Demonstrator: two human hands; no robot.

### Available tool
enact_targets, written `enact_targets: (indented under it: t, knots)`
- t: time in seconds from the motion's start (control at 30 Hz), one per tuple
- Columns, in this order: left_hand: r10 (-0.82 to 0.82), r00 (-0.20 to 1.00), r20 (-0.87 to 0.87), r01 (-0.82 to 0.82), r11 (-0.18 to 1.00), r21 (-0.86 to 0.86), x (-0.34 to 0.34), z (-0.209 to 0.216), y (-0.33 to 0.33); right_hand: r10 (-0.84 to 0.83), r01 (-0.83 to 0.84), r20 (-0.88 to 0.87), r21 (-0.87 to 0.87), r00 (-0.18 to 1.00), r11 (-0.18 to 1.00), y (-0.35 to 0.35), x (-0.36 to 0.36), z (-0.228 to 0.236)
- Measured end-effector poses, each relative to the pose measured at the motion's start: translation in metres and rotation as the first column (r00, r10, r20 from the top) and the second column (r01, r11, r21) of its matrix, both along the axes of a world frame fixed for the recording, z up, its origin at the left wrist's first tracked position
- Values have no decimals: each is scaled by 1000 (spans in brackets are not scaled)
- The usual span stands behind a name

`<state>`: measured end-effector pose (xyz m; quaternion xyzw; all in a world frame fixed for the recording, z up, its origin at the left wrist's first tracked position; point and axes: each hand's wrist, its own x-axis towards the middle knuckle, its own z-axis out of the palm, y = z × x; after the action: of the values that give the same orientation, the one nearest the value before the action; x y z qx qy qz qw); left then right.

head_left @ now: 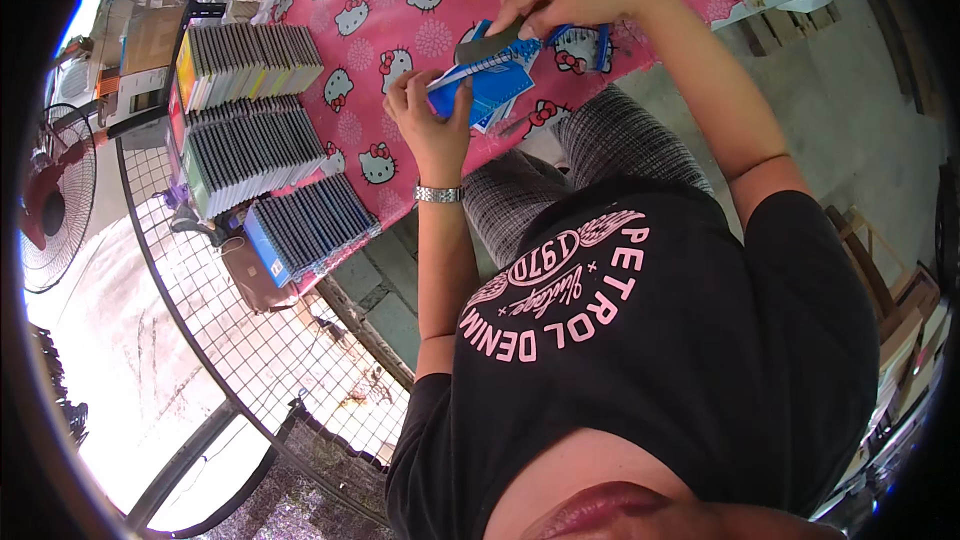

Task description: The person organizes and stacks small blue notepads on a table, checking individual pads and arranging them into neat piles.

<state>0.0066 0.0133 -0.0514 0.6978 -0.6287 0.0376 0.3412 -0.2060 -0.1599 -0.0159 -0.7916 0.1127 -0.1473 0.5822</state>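
Blue spiral notebook [487, 83], white-edged, gripped by both hands

Daylight scene, evenly bright on the desk [400, 0], soft shadows only. Floor [120, 340] lower left blown out to white, glare behind the wire mesh [270, 340]. Heavy fisheye: black vignette all round, straight edges bow near rim. Centre sharp, edges smeared, bottom edge too close, out of focus
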Motion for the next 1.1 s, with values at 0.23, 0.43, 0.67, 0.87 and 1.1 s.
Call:
enact_targets:
  t: [0.23, 0.43, 0.67, 0.87, 1.1]
  knots:
    - [17, 991, -131, -7, 997, 78, 12, -3, 4, 1, 12, -138, 92, 990, 996, -5, 17, -6]
    - [-13, 978, -208, 45, 988, 151, 17, 3, -1, 34, -35, -76, -3, 997, 999, -13, 26, -14]
    - [-110, 906, -409, 169, 979, 111, 20, 3, -6, 109, -115, 46, 165, 993, 980, -13, 36, -15]
    - [-129, 894, -430, 182, 980, 85, 22, 0, -10, 125, -125, 9, 126, 992, 984, -16, 41, -19]
    - [-145, 838, -525, 181, 983, 17, 25, -8, -6, 181, -209, 141, 222, 973, 952, -8, 45, -13]
